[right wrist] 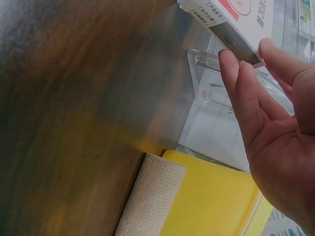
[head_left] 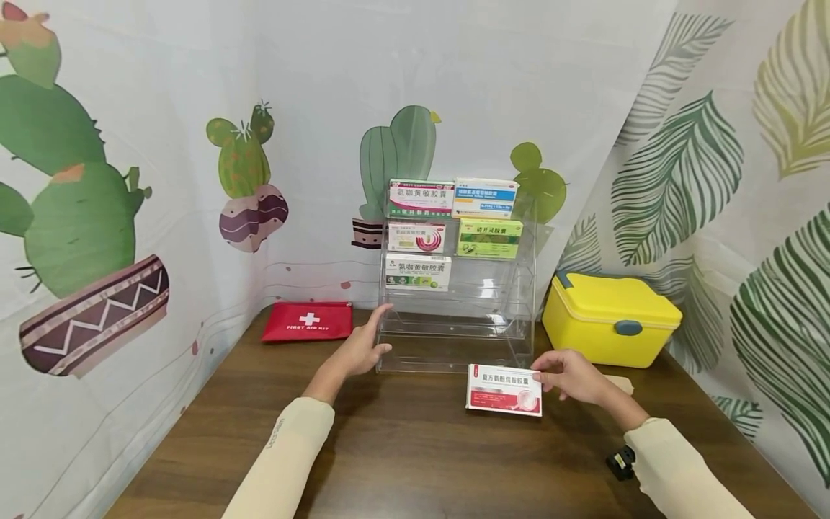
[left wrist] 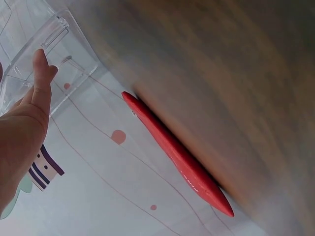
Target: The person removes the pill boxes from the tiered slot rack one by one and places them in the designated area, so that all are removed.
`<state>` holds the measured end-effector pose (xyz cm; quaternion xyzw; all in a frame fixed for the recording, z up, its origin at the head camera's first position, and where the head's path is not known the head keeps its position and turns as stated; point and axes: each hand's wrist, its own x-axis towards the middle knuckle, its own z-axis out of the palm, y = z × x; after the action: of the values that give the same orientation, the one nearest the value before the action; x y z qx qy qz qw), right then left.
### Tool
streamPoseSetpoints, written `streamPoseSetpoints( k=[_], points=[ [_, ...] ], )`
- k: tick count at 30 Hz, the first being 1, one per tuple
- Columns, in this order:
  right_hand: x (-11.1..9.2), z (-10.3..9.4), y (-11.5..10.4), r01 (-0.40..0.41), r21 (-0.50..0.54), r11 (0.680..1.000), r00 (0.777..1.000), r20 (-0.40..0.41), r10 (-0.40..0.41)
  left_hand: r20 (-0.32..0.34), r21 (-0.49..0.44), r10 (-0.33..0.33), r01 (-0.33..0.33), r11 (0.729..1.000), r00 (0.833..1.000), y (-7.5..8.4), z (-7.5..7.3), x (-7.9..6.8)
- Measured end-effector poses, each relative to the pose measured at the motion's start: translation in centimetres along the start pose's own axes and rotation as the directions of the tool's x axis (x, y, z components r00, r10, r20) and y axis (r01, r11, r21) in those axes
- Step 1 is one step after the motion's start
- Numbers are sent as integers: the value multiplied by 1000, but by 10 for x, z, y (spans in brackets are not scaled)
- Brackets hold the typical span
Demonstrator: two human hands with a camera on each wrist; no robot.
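A white-and-red cardboard medicine box is pinched at its right end between the thumb and fingers of the right hand, and is held in front of the lower right part of the rack, its printed face turned toward the head camera. The left hand is held with fingers extended, nothing gripped, at the rack's left side; whether contact is made cannot be told. The scene is enclosed by a white fabric backdrop printed with cacti and leaves. Below it a brown wood-grain table is seen, on which a clear plastic tiered rack is stood. To the rack's right a yellow lidded case with a grey-blue latch is placed; to its left, a flat red first-aid pouch. A beige textured roll is set beside the case. On the rack's upper three tiers five cardboard medicine boxes are displayed: two on the top, two on the second, one at the left of the third.
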<state>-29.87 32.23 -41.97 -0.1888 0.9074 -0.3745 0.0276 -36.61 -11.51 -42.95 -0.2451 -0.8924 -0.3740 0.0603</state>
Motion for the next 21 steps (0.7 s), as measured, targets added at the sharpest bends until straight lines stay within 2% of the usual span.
streamPoseSetpoints(
  k=[16,21],
  points=[
    [5,5,6,-31,15,999,999,-8,31,-6,14,17,-17,1000,1000,-8,2,4],
    [5,7,9,-38,30,999,999,-4,38,1,15,-3,3,1000,1000,-8,3,6]
  ],
)
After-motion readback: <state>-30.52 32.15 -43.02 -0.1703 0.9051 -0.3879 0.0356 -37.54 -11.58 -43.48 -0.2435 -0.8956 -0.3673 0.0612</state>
